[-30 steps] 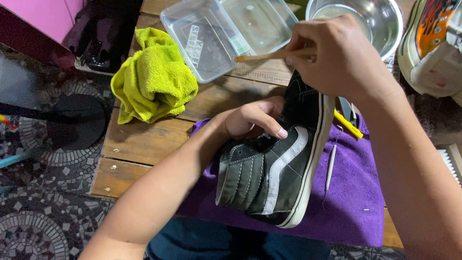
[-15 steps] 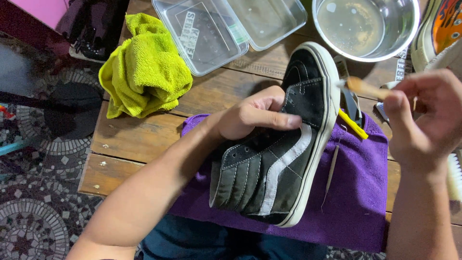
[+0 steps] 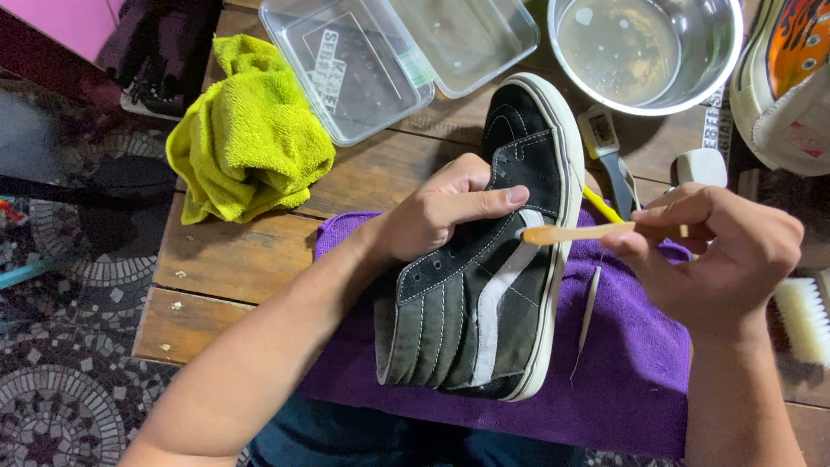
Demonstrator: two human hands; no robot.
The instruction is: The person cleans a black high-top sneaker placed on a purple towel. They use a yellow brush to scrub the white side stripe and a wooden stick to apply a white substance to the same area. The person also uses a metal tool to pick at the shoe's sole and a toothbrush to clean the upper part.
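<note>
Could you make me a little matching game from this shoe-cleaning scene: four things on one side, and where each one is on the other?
Things:
1. black high-top sneaker
2. yellow-green towel
3. wooden-handled brush
4. steel bowl

Places:
A. in the right hand
B. top of the table, holding cloudy water
C. on the purple cloth, steadied by the left hand
D. bunched beside the clear plastic tray

Pairs: 1-C, 2-D, 3-A, 4-B

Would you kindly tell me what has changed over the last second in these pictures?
The right hand carried the wooden brush from over the steel bowl out to the right, then back leftward onto the black shoe. The left hand stayed holding the shoe on the purple cloth.
</note>
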